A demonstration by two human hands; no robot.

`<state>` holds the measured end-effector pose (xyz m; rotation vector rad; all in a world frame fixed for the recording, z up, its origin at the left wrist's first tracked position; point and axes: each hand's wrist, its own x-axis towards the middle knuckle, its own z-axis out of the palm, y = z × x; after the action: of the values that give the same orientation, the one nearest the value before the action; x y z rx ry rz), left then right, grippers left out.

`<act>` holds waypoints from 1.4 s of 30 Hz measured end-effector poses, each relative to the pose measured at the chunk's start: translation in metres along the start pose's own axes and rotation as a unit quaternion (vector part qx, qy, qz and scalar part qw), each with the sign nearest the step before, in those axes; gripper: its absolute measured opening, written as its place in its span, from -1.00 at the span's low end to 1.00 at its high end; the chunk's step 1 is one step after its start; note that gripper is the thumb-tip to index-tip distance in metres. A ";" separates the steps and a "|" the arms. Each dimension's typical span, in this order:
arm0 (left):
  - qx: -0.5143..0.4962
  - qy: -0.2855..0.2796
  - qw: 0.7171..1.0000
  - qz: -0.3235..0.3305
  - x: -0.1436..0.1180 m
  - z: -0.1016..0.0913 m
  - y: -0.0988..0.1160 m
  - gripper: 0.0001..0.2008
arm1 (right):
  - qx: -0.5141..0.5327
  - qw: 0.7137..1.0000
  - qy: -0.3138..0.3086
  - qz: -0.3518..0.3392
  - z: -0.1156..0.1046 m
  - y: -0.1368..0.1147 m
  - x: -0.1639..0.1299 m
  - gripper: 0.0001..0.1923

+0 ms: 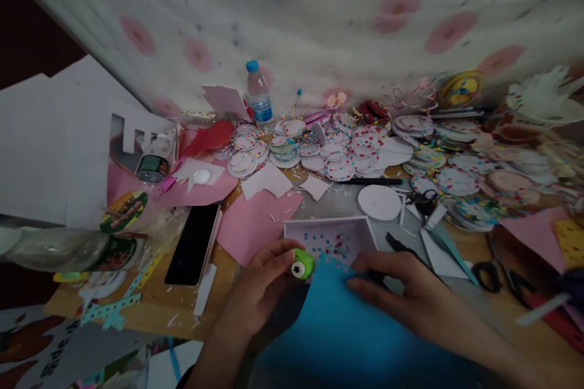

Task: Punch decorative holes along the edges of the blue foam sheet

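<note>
My left hand point(262, 282) grips a small green paper punch point(302, 264) at the top left corner of a blue paper sheet point(351, 328). My right hand point(404, 289) lies on the sheet's top edge, fingers pinching it flat. Just beyond both hands stands a shallow white box point(362, 225) holding many small coloured paper dots.
A black phone point(193, 244) lies left of the hands beside pink paper point(255, 225). Piles of dotted paper circles point(337, 155) cover the back of the table, with a water bottle point(258, 94). Scissors point(495, 273) and a craft knife point(401, 245) lie to the right. A clear bottle point(68, 249) lies at far left.
</note>
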<state>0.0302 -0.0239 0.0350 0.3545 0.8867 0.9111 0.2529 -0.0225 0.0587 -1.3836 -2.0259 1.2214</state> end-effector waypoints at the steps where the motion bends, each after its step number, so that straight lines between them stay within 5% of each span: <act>1: 0.003 -0.001 1.000 0.000 0.000 0.000 0.000 -0.70 | -0.004 1.000 -0.008 -0.010 -0.001 -0.001 0.001 -0.67; 18: 0.075 0.006 0.997 -0.017 -0.003 -0.002 0.001 -0.72 | -0.023 0.999 -0.037 0.003 0.001 -0.001 0.000 -0.75; 27: 0.220 0.012 0.974 0.050 -0.002 -0.002 -0.005 -0.78 | 0.022 0.996 -0.083 0.028 0.006 0.001 0.003 -0.72; 33: 0.223 -0.030 0.974 0.038 -0.007 0.002 -0.004 -0.61 | 0.044 0.996 -0.067 0.038 0.005 0.002 0.002 -0.74; 42: 0.212 -0.015 0.976 0.043 -0.007 0.002 -0.008 -0.55 | 0.038 0.997 -0.064 0.012 0.008 0.001 0.004 -0.70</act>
<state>0.0341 -0.0341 0.0349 0.7782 1.0446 0.7891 0.2454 -0.0221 0.0530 -1.3280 -2.0285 1.4166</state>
